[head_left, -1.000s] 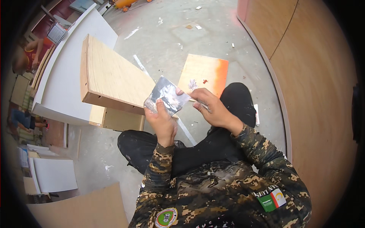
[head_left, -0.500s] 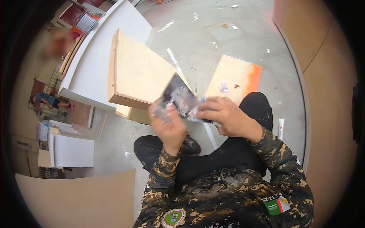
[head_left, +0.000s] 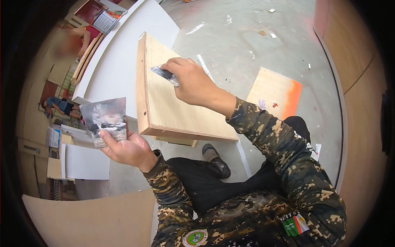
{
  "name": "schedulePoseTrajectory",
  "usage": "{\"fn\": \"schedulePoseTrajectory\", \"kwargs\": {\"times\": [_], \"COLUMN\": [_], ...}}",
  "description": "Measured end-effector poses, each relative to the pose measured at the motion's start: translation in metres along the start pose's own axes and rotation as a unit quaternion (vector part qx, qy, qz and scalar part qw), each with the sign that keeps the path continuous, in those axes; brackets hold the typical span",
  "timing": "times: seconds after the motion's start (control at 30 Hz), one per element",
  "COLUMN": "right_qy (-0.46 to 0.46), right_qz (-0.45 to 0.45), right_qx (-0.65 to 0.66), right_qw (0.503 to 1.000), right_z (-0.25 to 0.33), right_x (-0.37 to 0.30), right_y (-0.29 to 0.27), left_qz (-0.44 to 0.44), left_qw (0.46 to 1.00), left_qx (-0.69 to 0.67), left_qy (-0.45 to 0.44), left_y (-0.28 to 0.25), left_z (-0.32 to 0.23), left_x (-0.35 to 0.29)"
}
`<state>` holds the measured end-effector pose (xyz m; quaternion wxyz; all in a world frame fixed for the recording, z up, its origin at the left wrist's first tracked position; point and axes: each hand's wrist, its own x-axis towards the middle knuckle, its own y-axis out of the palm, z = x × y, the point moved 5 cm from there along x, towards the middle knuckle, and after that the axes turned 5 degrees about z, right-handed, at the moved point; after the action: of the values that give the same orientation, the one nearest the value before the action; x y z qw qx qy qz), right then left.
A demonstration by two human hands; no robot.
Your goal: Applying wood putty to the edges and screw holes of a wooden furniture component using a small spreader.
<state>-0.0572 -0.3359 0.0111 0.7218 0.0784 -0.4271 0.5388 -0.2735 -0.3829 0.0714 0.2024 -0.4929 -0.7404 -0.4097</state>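
My left hand [head_left: 129,151] grips a flat, dark, square plate [head_left: 108,116] smeared with white paste, the thumb on its face. In my closed right hand [head_left: 195,84] is a small dark scraper blade [head_left: 163,74], also streaked with white. The blade is over the left part of a pale plywood box [head_left: 177,113], near its thick edge; whether it touches the wood I cannot tell. Small dark holes dot that edge. Part of the blade is hidden by my fingers.
A large white panel [head_left: 119,49] stands behind the box. To the right lies a plywood board [head_left: 273,92] with an orange-painted edge. A brown panel [head_left: 90,218] is at lower left. At far left are a person in blue [head_left: 57,105] and another in red [head_left: 86,39].
My hands were together at the plate, with the blade against it. Now they are apart: the left has moved left with the plate, the right up over the box with the blade.
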Motion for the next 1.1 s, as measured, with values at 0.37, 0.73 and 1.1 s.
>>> {"fn": "schedulePoseTrajectory", "kwargs": {"times": [0.37, 0.73, 1.1], "right_qy": [-0.088, 0.117, 0.114], "right_qz": [-0.058, 0.055, 0.146], "right_qx": [0.062, 0.178, 0.249], "right_qw": [0.992, 0.976, 0.950], "right_z": [0.044, -0.031, -0.005], "right_x": [-0.005, 0.044, 0.021], "right_y": [0.035, 0.027, 0.031], "left_qz": [-0.053, -0.061, -0.070], "left_qw": [0.997, 0.994, 0.992], "left_qx": [-0.013, -0.073, -0.073], "left_qy": [-0.050, -0.052, -0.076], "left_y": [0.003, -0.010, -0.013], "left_z": [0.023, 0.032, 0.039], "left_x": [-0.006, -0.002, -0.002]}}
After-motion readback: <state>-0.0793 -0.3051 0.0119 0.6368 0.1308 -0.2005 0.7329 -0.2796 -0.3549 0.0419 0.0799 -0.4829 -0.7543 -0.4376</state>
